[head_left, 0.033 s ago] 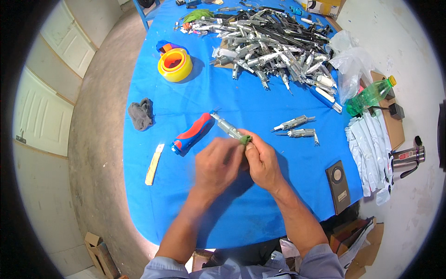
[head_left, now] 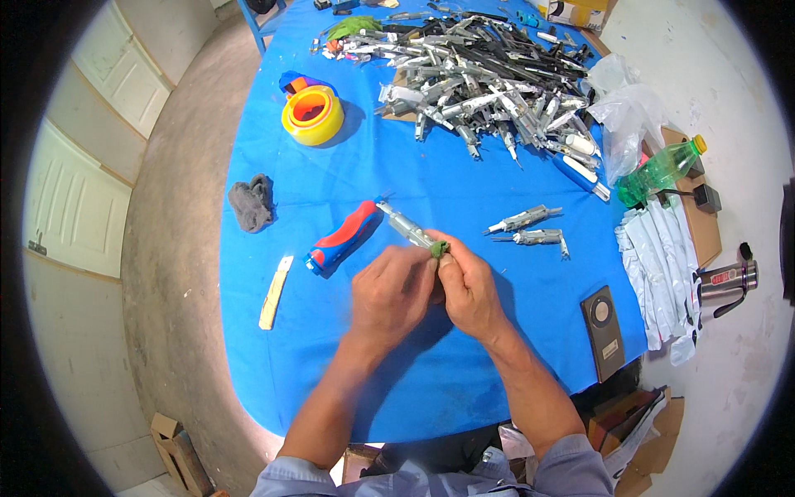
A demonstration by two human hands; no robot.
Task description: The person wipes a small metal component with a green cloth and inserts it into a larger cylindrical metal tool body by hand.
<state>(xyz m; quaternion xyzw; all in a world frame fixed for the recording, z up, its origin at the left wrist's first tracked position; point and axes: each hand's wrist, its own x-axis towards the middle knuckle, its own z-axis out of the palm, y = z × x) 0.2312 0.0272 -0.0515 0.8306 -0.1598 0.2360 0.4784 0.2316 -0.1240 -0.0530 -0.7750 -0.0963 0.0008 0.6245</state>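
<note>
Between my hands, over the middle of the table, is a slim grey mechanical part (head_left: 407, 226) with a thin tip pointing away to the upper left. A scrap of green cloth (head_left: 440, 248) wraps its near end. My right hand (head_left: 469, 290) pinches that cloth and the part between thumb and fingers. My left hand (head_left: 387, 291), slightly blurred, is curled close beside the cloth; whatever its fingertips hold is hidden. Just left of the part's tip lies a red and blue screwdriver handle (head_left: 346, 236). Two similar grey parts (head_left: 523, 219) rest to the right.
A big heap of grey and black parts (head_left: 480, 83) covers the far table. Yellow tape rolls (head_left: 312, 116), a grey cloth (head_left: 250, 204) and a pale strip (head_left: 276, 293) lie left. On the right are a dark flat box (head_left: 602, 333), white plastic packets (head_left: 654, 273) and a green bottle (head_left: 662, 171).
My left hand has shifted very slightly right, toward the green cloth, and looks less blurred. The part and my right hand stay in place.
</note>
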